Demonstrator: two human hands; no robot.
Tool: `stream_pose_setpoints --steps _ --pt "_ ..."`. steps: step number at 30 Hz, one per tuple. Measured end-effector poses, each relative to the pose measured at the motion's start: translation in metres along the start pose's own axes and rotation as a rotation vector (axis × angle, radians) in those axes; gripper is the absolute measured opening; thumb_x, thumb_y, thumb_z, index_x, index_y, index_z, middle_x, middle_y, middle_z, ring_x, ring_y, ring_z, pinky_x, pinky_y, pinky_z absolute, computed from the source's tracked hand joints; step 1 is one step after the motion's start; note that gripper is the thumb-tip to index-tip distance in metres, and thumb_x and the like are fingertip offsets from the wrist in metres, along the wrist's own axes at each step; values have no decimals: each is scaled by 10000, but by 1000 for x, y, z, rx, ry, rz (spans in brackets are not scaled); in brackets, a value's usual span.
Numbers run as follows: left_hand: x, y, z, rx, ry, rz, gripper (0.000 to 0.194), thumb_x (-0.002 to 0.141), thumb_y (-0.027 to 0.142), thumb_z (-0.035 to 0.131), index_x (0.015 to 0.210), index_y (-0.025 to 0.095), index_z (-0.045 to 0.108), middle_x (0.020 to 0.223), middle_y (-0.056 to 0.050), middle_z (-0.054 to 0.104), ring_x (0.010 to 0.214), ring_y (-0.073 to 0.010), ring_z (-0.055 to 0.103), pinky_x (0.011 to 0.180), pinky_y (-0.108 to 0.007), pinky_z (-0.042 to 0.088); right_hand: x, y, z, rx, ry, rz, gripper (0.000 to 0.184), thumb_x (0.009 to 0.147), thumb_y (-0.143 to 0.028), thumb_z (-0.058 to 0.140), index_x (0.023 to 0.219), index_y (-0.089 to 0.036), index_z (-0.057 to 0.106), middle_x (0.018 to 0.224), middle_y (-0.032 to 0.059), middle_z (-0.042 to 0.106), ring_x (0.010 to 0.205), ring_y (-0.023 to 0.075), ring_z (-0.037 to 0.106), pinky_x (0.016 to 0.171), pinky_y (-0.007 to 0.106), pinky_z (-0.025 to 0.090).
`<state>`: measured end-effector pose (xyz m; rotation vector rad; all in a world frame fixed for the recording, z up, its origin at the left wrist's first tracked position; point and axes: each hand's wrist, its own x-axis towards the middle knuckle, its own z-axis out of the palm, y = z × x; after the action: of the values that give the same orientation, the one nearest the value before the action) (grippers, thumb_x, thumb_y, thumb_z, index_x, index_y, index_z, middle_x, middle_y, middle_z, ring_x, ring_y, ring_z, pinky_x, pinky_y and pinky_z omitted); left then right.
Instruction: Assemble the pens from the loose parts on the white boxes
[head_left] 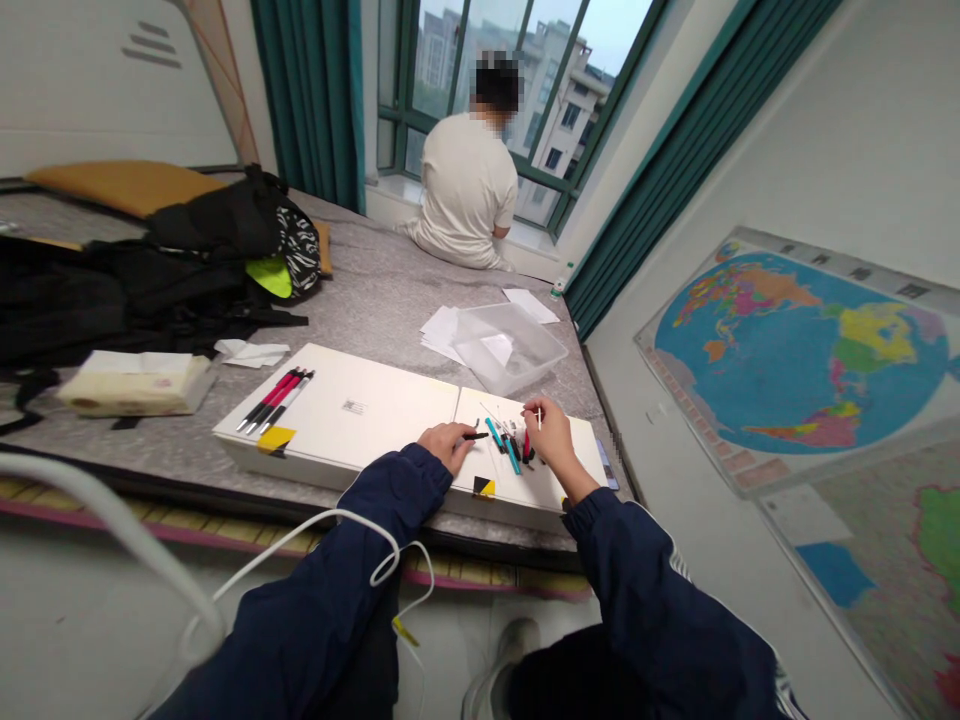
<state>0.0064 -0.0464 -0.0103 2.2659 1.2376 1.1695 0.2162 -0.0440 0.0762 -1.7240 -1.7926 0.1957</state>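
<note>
My left hand [448, 445] rests at the near side of a white box, its fingers closed on a small black pen part [475, 436]. On the right, my right hand [551, 432] is raised over the same box with thumb and finger pinched; a small pale sliver shows there, too small to name. Between the hands lie loose pen parts: a teal barrel [513, 457], another teal piece [494, 434], a red piece [527, 442], and several thin and black bits. Several assembled pens [277, 400], red, black and silver, lie side by side on the box's left part.
The white box [397, 400] stands on a grey-covered bed [360, 270]. Behind it are a clear plastic tub [517, 350] and papers [442, 335]. Leftward lie a tissue pack [139, 385] and black bags [112, 290]. A person [469, 190] sits by the window. A white cable [300, 530] crosses my left sleeve.
</note>
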Motion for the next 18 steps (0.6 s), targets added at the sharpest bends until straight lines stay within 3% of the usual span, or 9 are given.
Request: stream_pose_setpoints --steps 5,10,14,18 --pt "-1 0 0 -27 39 -15 185 795 217 571 959 161 637 893 -58 691 685 -165 604 697 -300 476 14 12 20 -81 -199 -76 160 773 -158 504 861 -159 638 810 46 672 715 154 569 702 255 387" --pt "-1 -1 2 -59 48 -8 169 777 192 579 934 157 631 860 -54 678 620 -147 571 661 -291 471 19 6 41 -198 -294 -118 125 730 -143 589 834 -169 653 830 55 676 756 159 575 706 244 379" --pt "-1 -4 4 -75 54 -8 143 764 179 581 898 160 626 810 -44 646 584 -137 535 628 -288 458 23 5 53 -258 -312 -33 142 725 -96 581 799 -166 681 810 67 691 771 164 594 719 236 383" --pt "-1 -7 4 -108 110 61 121 761 162 577 868 166 633 845 -62 611 717 -169 558 699 -308 462 22 2 59 -261 -280 -6 152 713 -85 574 771 -163 690 799 75 701 764 167 608 726 236 393"
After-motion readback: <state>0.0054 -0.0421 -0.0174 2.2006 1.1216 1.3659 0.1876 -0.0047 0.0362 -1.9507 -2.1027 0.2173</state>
